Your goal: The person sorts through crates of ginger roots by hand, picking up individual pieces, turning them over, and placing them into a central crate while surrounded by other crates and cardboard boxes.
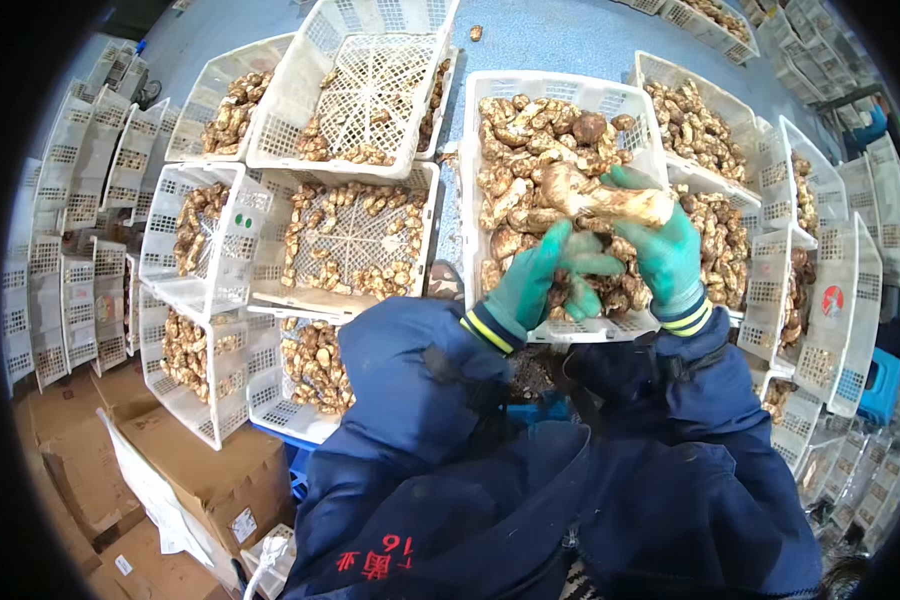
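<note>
My right hand (664, 240), in a green work glove, grips the pale stem of a large brown-capped mushroom (607, 199). The cap points up and to the left. Just below and left of it is my left hand (555, 277), gloved the same way, its fingers spread and partly blurred; no held thing shows in it. Both hands are over a white plastic crate (562, 81) heaped with brown and cream mushrooms (529, 135). The fingers of my left hand hide some of the mushrooms near the crate's front wall.
White mesh crates (345, 307) with smaller mushrooms stand to the left, one tilted crate (420, 90) resting over others. More filled crates (750, 187) flank the right side. Cardboard boxes (202, 450) are at the lower left. One mushroom (476, 33) lies on the blue floor (540, 37).
</note>
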The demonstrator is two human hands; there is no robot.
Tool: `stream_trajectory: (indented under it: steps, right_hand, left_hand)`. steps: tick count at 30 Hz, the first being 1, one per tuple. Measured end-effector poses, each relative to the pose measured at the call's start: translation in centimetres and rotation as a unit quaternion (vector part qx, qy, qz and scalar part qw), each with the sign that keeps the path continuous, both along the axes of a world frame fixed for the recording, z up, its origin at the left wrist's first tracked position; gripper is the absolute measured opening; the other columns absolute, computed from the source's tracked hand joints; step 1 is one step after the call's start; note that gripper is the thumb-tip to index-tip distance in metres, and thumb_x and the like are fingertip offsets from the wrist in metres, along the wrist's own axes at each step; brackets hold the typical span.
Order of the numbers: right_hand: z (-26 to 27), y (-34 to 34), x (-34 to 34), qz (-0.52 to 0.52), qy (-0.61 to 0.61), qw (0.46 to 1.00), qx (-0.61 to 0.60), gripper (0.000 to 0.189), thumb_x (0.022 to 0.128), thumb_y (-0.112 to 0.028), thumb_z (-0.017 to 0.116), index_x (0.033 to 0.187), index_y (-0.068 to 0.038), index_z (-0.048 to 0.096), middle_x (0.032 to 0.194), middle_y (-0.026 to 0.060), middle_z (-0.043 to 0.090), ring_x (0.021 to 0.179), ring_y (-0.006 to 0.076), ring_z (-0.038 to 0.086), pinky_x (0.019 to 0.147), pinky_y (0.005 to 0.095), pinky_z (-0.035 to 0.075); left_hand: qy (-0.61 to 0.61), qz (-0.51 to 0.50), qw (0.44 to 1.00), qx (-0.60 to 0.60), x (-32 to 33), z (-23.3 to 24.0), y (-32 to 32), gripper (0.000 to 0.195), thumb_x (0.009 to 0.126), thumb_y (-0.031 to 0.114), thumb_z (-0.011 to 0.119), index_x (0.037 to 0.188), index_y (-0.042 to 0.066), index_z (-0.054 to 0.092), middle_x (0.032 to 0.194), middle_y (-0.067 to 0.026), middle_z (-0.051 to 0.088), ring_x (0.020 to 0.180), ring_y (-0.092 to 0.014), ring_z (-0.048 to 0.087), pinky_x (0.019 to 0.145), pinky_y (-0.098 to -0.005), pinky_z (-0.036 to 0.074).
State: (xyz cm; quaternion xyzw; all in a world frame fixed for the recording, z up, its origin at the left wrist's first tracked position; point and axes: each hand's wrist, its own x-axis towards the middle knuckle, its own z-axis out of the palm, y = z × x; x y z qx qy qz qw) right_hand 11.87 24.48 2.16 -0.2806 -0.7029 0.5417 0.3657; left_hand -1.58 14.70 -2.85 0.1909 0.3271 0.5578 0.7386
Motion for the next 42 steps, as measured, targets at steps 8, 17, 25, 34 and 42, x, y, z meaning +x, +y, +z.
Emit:
stream_trajectory:
  steps: [8, 17, 25, 34, 42]
  right_hand:
    - [1.9, -3.8, 2.1, 0.125, -0.088, 0.943, 0.297, 0.042, 0.071, 0.004, 0.050, 0.111, -0.003, 0.060, 0.111, 0.0132, 0.061, 0.111, 0.0340, 0.054, 0.097, 0.0438, 0.040]
    - [-1.1, -2.9, 3.1, 0.040, -0.077, 0.990, -0.108, 0.031, 0.090, -0.015, 0.055, 0.118, -0.001, 0.056, 0.104, 0.0066, 0.062, 0.089, 0.0098, 0.057, 0.072, 0.0223, 0.045]
    - [-4.6, -5.8, 0.5, 0.031, -0.225, 0.962, 0.151, 0.064, 0.082, -0.031, 0.061, 0.134, -0.002, 0.037, 0.118, 0.0244, 0.054, 0.107, 0.0358, 0.055, 0.089, 0.0382, 0.045]
    - [-0.8, -3.6, 3.2, 0.134, 0.074, 0.846, -0.512, 0.042, 0.089, -0.018, 0.054, 0.124, 0.003, 0.045, 0.099, 0.0108, 0.064, 0.073, 0.0142, 0.062, 0.065, 0.0240, 0.051]
    - [-4.7, -2.7, 6.0, 0.272, 0.071, 0.906, -0.318, 0.030, 0.090, -0.017, 0.053, 0.115, 0.001, 0.054, 0.103, 0.0113, 0.063, 0.087, 0.0187, 0.063, 0.072, 0.0300, 0.051]
  left_hand:
    - [0.211, 0.073, 0.969, 0.105, -1.4, -4.1, -1.8, 0.040, 0.086, -0.001, 0.044, 0.126, -0.007, 0.046, 0.113, -0.0214, 0.059, 0.102, -0.031, 0.060, 0.093, -0.0361, 0.045]
    - [0.199, 0.037, 0.979, -0.023, -1.6, 1.0, -2.0, 0.048, 0.095, 0.037, 0.046, 0.123, -0.003, 0.049, 0.087, -0.0088, 0.066, 0.065, -0.012, 0.062, 0.053, -0.0235, 0.052]
    - [0.250, 0.272, 0.927, -0.056, 0.8, -1.3, 0.1, 0.031, 0.083, 0.028, 0.069, 0.084, 0.001, 0.052, 0.064, -0.0010, 0.050, 0.051, -0.010, 0.051, 0.041, -0.0240, 0.044]
    - [0.161, 0.230, 0.957, -0.073, -0.6, 0.9, -0.9, 0.050, 0.093, 0.045, 0.047, 0.110, -0.002, 0.057, 0.089, -0.0130, 0.065, 0.055, -0.015, 0.060, 0.049, -0.0258, 0.050]
    - [0.254, 0.190, 0.945, 0.082, 0.0, 0.3, 0.3, 0.015, 0.086, 0.019, 0.063, 0.084, 0.007, 0.054, 0.070, -0.0023, 0.056, 0.060, -0.011, 0.053, 0.051, -0.0233, 0.040]
